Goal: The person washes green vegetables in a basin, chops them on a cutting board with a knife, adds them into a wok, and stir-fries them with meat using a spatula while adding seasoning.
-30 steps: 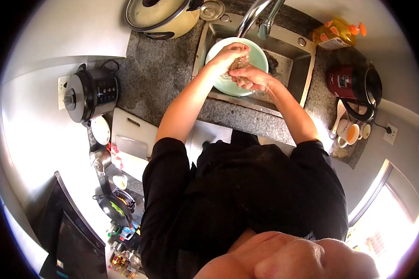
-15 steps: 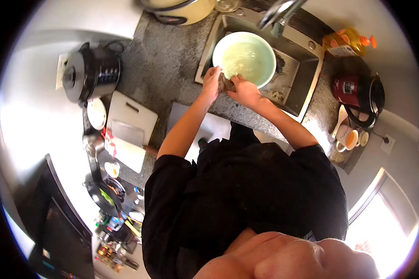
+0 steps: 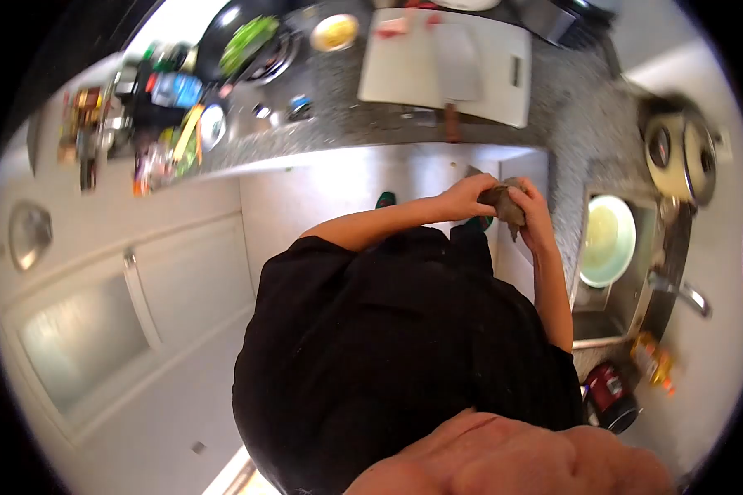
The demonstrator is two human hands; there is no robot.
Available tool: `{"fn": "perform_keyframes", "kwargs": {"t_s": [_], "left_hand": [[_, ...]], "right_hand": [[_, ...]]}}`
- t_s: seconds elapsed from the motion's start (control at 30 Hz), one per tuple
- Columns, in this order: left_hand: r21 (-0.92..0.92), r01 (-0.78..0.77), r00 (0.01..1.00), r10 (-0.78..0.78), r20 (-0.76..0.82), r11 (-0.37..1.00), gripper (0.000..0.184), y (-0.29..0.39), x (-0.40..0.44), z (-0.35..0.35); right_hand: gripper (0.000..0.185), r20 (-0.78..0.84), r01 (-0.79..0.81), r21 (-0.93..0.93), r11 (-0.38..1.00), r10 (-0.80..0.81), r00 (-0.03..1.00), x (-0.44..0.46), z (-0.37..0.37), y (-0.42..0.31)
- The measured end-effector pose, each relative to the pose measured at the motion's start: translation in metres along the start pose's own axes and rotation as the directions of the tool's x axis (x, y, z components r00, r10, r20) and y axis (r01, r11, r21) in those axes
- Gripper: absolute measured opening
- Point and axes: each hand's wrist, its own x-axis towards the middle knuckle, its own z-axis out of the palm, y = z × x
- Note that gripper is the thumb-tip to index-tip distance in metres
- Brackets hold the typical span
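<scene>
A grey-brown cloth (image 3: 504, 203) is bunched between my two hands in front of my body, above the floor beside the counter edge. My left hand (image 3: 466, 198) grips its left side with fingers closed. The right side is held by my right hand (image 3: 536, 219), fingers curled over it, and a corner of the cloth hangs down. To the right, a pale green basin (image 3: 626, 241) with cloudy liquid sits in the sink (image 3: 600, 328), apart from both hands.
Ahead, a white cutting board (image 3: 494, 58) carries a cleaver (image 3: 456, 66) and red-pink scraps. A wok (image 3: 223, 58) with green vegetables and a bowl of yellow food (image 3: 336, 33) are at the far left. A rice cooker (image 3: 677, 161) and faucet (image 3: 677, 289) stand right.
I have turned left, away from the sink. The cloth, earlier held at the basin's rim, is now in both hands away from the basin, which appears at the right.
</scene>
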Motion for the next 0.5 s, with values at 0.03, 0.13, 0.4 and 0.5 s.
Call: {"fn": "perform_keyframes", "kwargs": {"t_s": [0.03, 0.13, 0.4, 0.5], "left_hand": [[-0.148, 0.039, 0.999, -0.044, -0.032, 0.988, 0.043, -0.014, -0.026, -0.016], [-0.304, 0.083, 0.983, -0.127, -0.129, 0.949, 0.033, -0.035, -0.102, -0.076], [-0.359, 0.191, 0.627, -0.395, -0.672, 0.914, 0.031, -0.162, -0.336, -0.216], [-0.370, 0.253, 0.346, -0.441, -0.828, 0.894, 0.024, -0.186, -0.408, -0.277]], "right_hand": [[0.021, 0.043, -0.041, -0.054, 0.998, 0.043, 0.998, 0.012, 0.028, 0.012], [0.023, 0.092, -0.117, -0.143, 0.983, 0.131, 0.987, 0.041, 0.115, 0.033], [0.030, 0.192, -0.109, -0.560, 0.822, 0.257, 0.947, 0.110, 0.279, 0.116], [0.028, 0.170, -0.186, -0.524, 0.831, 0.315, 0.934, 0.112, 0.325, 0.124]]}}
